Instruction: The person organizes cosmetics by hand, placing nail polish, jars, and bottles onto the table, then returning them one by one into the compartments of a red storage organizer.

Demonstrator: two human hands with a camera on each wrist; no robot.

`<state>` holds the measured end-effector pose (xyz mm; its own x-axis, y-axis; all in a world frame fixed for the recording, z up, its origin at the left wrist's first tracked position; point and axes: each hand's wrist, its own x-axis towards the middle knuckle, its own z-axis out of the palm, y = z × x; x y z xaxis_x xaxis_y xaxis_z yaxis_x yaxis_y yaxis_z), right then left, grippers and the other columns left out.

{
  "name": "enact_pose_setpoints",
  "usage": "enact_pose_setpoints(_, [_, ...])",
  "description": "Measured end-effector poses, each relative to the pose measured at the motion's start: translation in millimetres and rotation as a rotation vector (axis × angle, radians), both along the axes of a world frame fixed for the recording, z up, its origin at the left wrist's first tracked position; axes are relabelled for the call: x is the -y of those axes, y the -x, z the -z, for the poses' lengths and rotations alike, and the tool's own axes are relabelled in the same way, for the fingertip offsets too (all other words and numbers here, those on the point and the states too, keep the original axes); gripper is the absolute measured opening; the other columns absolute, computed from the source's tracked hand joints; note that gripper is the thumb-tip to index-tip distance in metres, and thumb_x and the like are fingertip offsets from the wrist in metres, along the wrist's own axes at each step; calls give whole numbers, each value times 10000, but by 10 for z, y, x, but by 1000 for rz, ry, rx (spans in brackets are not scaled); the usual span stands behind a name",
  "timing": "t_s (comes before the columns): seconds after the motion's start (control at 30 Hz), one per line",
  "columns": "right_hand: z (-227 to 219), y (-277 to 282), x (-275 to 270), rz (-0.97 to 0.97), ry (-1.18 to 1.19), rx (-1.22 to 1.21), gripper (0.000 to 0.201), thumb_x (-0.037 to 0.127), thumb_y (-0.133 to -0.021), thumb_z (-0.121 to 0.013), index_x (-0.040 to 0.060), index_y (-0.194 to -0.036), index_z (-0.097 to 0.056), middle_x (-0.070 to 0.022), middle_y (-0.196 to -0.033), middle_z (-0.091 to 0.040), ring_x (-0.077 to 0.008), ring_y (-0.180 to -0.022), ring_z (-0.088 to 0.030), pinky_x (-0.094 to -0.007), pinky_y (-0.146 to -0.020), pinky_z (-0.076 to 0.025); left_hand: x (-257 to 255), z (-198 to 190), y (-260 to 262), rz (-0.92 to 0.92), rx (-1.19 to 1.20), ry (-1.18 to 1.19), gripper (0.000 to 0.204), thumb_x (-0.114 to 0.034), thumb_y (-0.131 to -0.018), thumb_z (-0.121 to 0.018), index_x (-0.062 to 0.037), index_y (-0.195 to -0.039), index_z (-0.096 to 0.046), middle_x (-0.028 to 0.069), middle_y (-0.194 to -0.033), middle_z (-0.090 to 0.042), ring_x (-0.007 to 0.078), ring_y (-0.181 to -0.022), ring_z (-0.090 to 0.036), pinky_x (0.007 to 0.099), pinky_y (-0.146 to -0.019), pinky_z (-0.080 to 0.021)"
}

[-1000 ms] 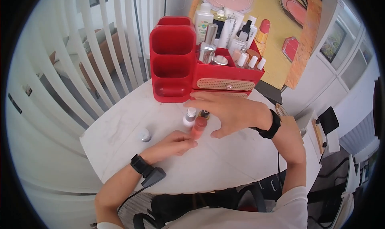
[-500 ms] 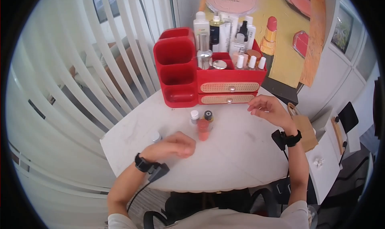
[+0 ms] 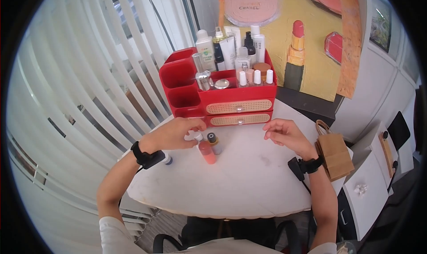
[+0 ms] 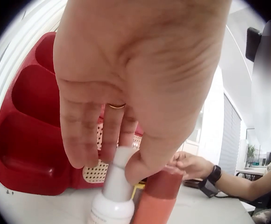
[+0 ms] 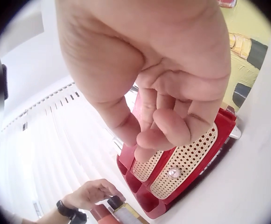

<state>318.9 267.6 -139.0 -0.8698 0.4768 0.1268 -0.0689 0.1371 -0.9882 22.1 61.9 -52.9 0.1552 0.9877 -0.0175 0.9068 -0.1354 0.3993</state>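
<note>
My left hand (image 3: 174,134) reaches over a white bottle with a grey neck (image 4: 113,205), its thumb right at the white cap and its fingers extended behind it. Mostly covered by that hand in the head view, the bottle stands on the table. Beside it is a coral bottle with a darker red cap (image 3: 207,152), and behind that a dark-capped bottle (image 3: 214,143). Over the table to the right, my right hand (image 3: 288,136) hovers with loosely bent fingers, holding nothing. A small jar (image 3: 167,159) sits below my left wrist.
The red organizer (image 3: 240,95) stands at the back, with bottles, tubes and nail polish on top, two woven-front drawers, and compartments at left. White blind slats (image 3: 89,98) hang left of the table (image 3: 240,187). A brown paper bag (image 3: 336,156) stands at right.
My left hand left the coral bottle, lifted, and moved over to the white bottle. My right hand withdrew rightward from above the bottles. The head view shifted.
</note>
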Motion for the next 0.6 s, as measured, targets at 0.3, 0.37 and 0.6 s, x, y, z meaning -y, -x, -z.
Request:
enact_pose_setpoints(0.3, [82, -2, -108, 46, 126, -25, 167, 47, -913, -605, 31, -1076, -643, -11, -849, -653, -20, -605, -444, -179, -502, -327, -64, -88, -97, -69, -33, -25, 401, -93, -744, -743, -64, -1106, -571, 51, -994, -699, 209, -890, -667, 343, -757, -516])
enact_pose_setpoints(0.37, [75, 1, -92, 51, 122, -23, 168, 52, -914, -605, 36, -1076, -644, -10, -846, -652, -20, -604, -441, -178, -504, -325, -30, -395, -133, -67, -19, -115, 376, -89, -748, -737, -60, -1086, -575, 47, -972, -693, 181, -882, -664, 336, -760, -514])
enact_pose_setpoints(0.6, [80, 25, -54, 29, 78, 1, 170, 84, -899, -615, 53, -1063, -648, 9, -835, -660, -19, -626, -458, -190, -522, -346, -265, -1203, -481, -137, 142, -524, 289, -25, -787, -703, -22, -1052, -588, 57, -980, -644, 142, -896, -634, 289, -798, -531])
